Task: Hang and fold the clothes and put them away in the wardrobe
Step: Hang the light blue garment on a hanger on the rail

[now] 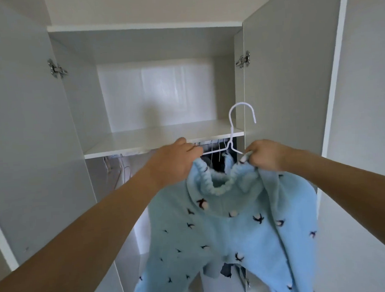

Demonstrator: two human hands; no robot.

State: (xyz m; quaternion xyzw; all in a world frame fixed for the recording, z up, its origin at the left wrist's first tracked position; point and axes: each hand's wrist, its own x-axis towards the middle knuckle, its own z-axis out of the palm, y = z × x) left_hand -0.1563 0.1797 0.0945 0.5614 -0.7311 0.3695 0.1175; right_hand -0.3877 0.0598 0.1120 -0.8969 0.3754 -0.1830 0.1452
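Observation:
A light-blue fleece garment with small dark bird shapes and an elastic waistband hangs in front of the open wardrobe. My left hand grips the waistband's left side together with the left arm of a white wire hanger. My right hand grips the waistband's right side and the hanger's right arm. The hanger's hook points up, free of any rail. The garment's two legs dangle below.
Both wardrobe doors stand open on either side. A white shelf lies at hand height, bare on top. Below it, several hanger hooks and dark clothes hang in the lower compartment, mostly hidden by my hands.

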